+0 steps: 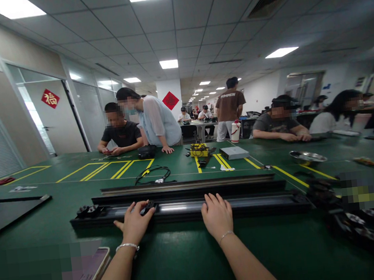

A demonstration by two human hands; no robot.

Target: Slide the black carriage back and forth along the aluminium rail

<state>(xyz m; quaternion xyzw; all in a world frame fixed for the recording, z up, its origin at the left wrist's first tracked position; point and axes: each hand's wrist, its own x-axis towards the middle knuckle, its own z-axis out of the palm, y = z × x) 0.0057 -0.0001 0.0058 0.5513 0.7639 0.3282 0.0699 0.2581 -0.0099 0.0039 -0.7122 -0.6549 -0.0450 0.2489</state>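
A long black metal rail lies across the green table in front of me, with a second rail behind it. My left hand rests on the near rail, its fingers curled round a small black part on the rail. My right hand lies on the rail further right, fingers bent over its edge. More small black parts sit on the rail's left end.
A phone lies at the near left, a dark panel at the far left. Black parts pile at the right, near a metal dish. A cable, a yellow box and a grey box lie beyond. Several people work at the far edge.
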